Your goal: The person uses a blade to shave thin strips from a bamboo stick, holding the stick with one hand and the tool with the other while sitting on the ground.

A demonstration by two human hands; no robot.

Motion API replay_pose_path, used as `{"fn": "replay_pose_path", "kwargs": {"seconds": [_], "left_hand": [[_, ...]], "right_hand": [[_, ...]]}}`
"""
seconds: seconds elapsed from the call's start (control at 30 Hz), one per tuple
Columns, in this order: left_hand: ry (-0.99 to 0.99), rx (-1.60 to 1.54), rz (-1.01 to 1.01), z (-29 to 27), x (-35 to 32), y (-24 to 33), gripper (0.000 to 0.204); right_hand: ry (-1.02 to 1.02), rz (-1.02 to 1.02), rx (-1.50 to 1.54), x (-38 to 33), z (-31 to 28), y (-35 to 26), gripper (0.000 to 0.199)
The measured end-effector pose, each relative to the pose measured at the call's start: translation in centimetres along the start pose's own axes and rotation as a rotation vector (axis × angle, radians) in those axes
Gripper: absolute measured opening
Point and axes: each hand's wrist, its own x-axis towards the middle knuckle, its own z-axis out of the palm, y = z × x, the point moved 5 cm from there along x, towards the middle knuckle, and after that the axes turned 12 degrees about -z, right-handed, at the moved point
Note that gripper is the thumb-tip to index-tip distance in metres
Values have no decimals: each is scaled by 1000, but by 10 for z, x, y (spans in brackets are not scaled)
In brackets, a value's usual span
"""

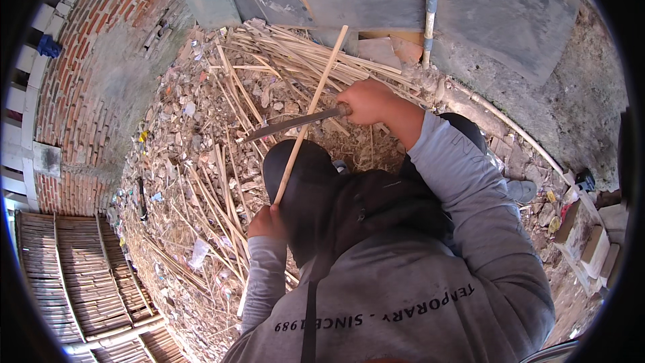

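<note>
A long, pale bamboo strip [295, 151] slants up and away across my left thigh. My left hand [267, 222] is closed round its near end. In my right hand [368, 101] is the handle of a long-bladed knife [289, 125]. The blade points left and crosses the strip around its middle, over my knee. Whether the edge touches the strip or lies just over it, I cannot tell. Beyond my knees lies a heap of similar bamboo strips [302, 50]. More loose strips [218, 195] are scattered on the ground beside my left leg.
Rubble and litter cover the ground [168, 181]. A brick wall [101, 60] stands at the left, with a bamboo slat panel [80, 275] nearer. Grey boards [497, 13] and an upright pipe [431, 10] are at the back. Wooden blocks [591, 252] lie at the right.
</note>
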Motion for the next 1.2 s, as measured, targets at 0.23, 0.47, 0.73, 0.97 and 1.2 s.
{"fn": "replay_pose_path", "kwargs": {"seconds": [0.23,0.47,0.73,0.97,1.2], "left_hand": [[5,14,-58,4,0,-8,42],[-10,-1,-76,12,2,-12,44],[-35,18,-99,12,4,-10,44],[-54,36,-46,10,1,-7,48],[-78,-71,5,22,0,-18,57]], "right_hand": [[-30,-11,11,2,3,-5,27],[-66,9,66,5,8,-1,29],[-10,-2,87,6,13,4,25],[-14,-34,66,8,13,2,20],[-76,-53,84,4,6,-2,27]]}}
